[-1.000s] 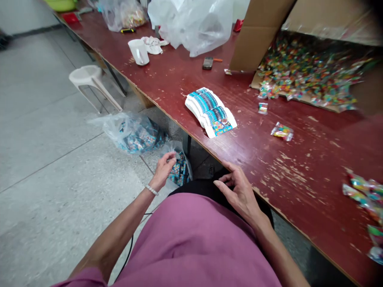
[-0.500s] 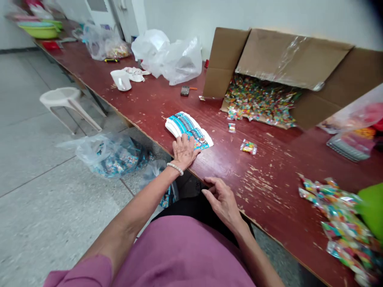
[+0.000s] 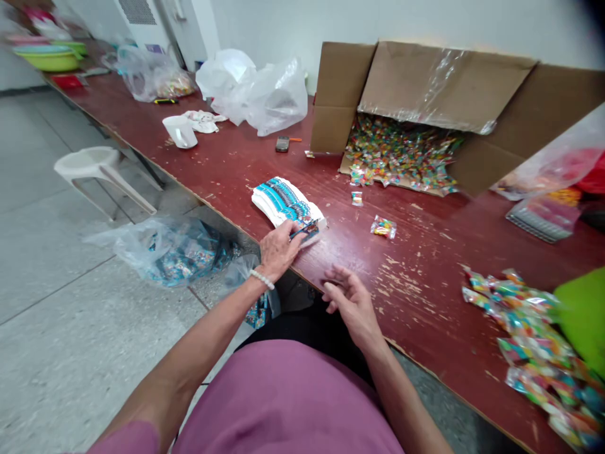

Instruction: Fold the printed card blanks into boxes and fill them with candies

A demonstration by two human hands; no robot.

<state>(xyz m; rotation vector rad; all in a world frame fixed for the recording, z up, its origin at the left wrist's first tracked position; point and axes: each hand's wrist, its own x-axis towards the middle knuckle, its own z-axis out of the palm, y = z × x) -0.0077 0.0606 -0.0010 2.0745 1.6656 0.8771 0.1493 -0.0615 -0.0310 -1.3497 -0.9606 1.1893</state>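
My left hand (image 3: pixel 280 250), with a beaded bracelet at the wrist, pinches the near end of a blue printed packet (image 3: pixel 308 232) and lifts it off a fanned stack of blue-and-white packets (image 3: pixel 282 200). The stack lies flat by the table's front edge. My right hand (image 3: pixel 348 295) hovers at that edge, fingers loosely curved and apart, holding nothing. Beyond it on the table lie a clear sachet of colourful candies (image 3: pixel 383 227) and a smaller candy piece in clear wrap (image 3: pixel 357 198).
An open cardboard box (image 3: pixel 341 94) spills wrapped candies (image 3: pixel 401 154) at the back. More candy sachets (image 3: pixel 534 334) lie at right by a green object (image 3: pixel 583 309). A white cup (image 3: pixel 179 131) and plastic bags (image 3: pixel 265 94) stand at back left. A stool (image 3: pixel 89 162) and filled bag (image 3: pixel 174 249) are on the floor.
My left hand has gone from lying on the stack to pinching one packet and raising its edge. My right hand has risen slightly, its fingers spreading. The view has shifted a little.
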